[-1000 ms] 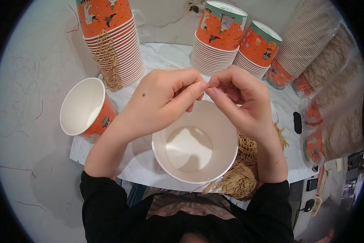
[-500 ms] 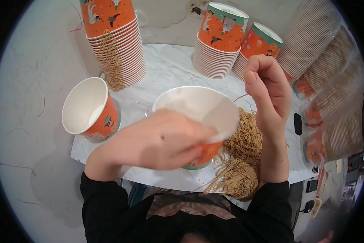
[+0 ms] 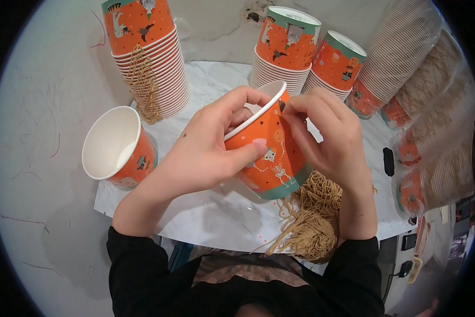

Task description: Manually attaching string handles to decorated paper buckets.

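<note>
Bundle of tan string [image 3: 311, 224]: heaped on the bench [image 3: 205, 216], just below the right hand.
Left hand [image 3: 205, 150]: closed around an orange paper cup [image 3: 269, 156], thumb on the printed wall, fingers over the rim.
Orange paper cup: held tilted above the bench, between both hands, mouth turned to the left hand.
Right hand [image 3: 330, 134]: fingertips pinched at the cup's rim; whether it grips string there cannot be told.
Loose cup [image 3: 118, 148]: left of the left hand, lying tilted, white inside showing.
Cup stack with strings [image 3: 147, 58]: beyond the left hand.
Two shorter cup stacks [image 3: 306, 53]: beyond the right hand.
Wrapped cup sleeves [image 3: 433, 105]: right of the right hand.
</note>
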Demonstrator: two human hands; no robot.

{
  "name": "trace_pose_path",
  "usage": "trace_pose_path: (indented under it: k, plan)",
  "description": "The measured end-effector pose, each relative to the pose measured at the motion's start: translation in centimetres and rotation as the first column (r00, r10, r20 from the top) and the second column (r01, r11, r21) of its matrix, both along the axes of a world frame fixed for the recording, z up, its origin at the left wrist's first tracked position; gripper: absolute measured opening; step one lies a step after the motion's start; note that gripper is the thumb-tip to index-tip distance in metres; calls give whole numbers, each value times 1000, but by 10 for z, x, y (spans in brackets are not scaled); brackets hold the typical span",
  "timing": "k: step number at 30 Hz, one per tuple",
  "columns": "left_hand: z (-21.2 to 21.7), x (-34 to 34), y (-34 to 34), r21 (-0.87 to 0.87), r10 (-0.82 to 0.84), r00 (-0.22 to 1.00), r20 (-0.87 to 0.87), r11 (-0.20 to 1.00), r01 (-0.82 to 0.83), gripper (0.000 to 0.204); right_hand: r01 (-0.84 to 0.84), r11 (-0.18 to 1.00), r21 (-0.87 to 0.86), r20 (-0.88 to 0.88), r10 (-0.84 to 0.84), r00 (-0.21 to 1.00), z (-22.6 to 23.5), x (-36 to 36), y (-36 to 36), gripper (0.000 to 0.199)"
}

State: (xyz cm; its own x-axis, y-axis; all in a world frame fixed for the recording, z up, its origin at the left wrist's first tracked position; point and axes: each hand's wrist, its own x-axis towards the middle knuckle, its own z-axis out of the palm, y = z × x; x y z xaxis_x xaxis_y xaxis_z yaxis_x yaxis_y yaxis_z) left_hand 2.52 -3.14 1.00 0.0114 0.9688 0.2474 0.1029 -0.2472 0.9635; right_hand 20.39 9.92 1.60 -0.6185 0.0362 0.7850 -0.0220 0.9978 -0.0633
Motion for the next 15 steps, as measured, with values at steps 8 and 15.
trace_pose_path:
  k: [8,15]
  plan:
    - [0,-1,0,-66,-16,1000,-15,998,15,47,25,1000,6,-5,-25,1000,-2,-2,-2,18]
    - [-4,-3,2,-21,-3,995,-95,1000,1,47,55,997,54,23,-56,998,-1,-2,-4,17]
